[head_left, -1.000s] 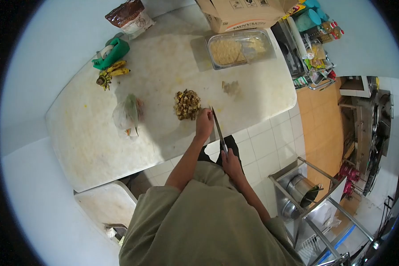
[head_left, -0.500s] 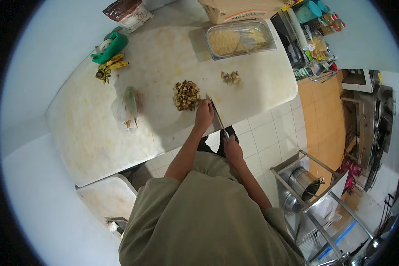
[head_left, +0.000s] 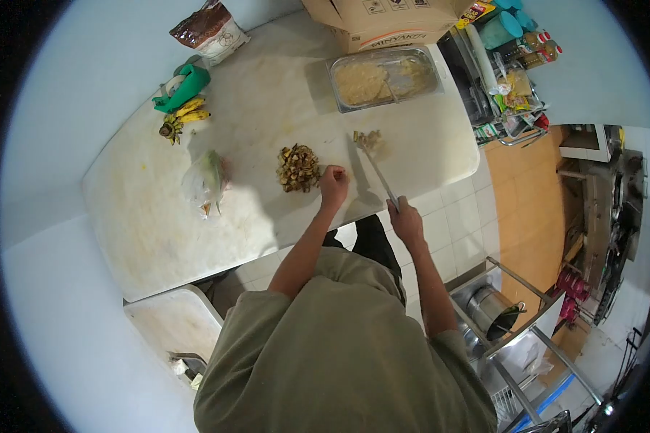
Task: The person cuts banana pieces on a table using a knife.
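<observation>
Tabletop (head_left: pixel 159 252). Carton (head_left: pixel 390 25), top cut off; lettering "MINYAK", ending unclear. Knife (head_left: pixel 376 172), handle hidden in the wrapped right hand (head_left: pixel 406 219). Brown chopped pile (head_left: pixel 298 168), on tabletop. Left hand (head_left: pixel 334 187) beside it, fingers curled; grip cannot be told.

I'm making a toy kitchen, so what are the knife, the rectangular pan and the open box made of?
Knife: blade probably smooth metal, since it's thin and grey; the right hand mostly hides the handle.
Rectangular pan: perhaps shiny metal, as its rim gleams, though clear plastic is possible.
Open box: almost surely matte cardboard, being brown, with folded flaps and printed lettering.
</observation>
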The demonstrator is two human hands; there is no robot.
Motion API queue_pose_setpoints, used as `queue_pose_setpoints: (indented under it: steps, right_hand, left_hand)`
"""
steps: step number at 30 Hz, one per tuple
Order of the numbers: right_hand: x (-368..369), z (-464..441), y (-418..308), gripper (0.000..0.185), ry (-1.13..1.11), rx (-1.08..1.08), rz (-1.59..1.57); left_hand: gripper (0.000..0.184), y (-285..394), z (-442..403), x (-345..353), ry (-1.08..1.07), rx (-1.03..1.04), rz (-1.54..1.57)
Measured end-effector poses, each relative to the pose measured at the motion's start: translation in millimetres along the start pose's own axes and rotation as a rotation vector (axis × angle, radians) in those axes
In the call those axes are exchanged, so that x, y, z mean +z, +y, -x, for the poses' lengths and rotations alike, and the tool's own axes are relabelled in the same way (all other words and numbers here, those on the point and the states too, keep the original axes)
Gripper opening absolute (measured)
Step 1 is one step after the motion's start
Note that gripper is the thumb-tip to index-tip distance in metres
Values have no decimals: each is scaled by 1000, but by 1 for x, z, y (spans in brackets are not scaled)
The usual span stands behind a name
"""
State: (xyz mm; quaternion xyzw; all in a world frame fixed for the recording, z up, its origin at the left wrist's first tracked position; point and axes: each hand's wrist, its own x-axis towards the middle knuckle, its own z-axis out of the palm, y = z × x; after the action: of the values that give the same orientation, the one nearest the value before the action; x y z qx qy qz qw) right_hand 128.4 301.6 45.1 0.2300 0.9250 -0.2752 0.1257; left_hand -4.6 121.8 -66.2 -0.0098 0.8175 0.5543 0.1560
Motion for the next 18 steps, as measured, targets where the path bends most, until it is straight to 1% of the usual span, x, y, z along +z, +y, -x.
queue_pose_setpoints:
  steps: [3, 6, 9, 12, 13, 15, 17, 18]
  right_hand:
    - [-43, -6, 2, 34, 27, 25, -68]
    - [-66, 2, 15, 34, 72, 54, -183]
    - [-73, 14, 35, 37, 85, 75, -264]
    - [-74, 29, 46, 41, 36, 132, -315]
    - [-71, 32, 52, 42, 20, 142, -305]
    - [-59, 36, 72, 43, -8, 158, -301]
    - [-58, 37, 75, 43, -53, 163, -296]
    - [-58, 37, 77, 43, -77, 167, -294]
  left_hand:
    - [12, 22, -28, 23, -46, -245, 632]
    - [15, 26, -63, 45, -117, -194, 289]
    - [14, 68, -65, 33, -175, 121, -120]
    - [28, 85, -55, 5, -104, 259, -334]
    - [27, 90, -52, -15, -92, 246, -403]
    - [26, 86, -45, -52, 19, 273, -687]
    - [26, 61, -41, -79, 20, 238, -951]
    - [26, 55, -36, -91, -8, 246, -935]
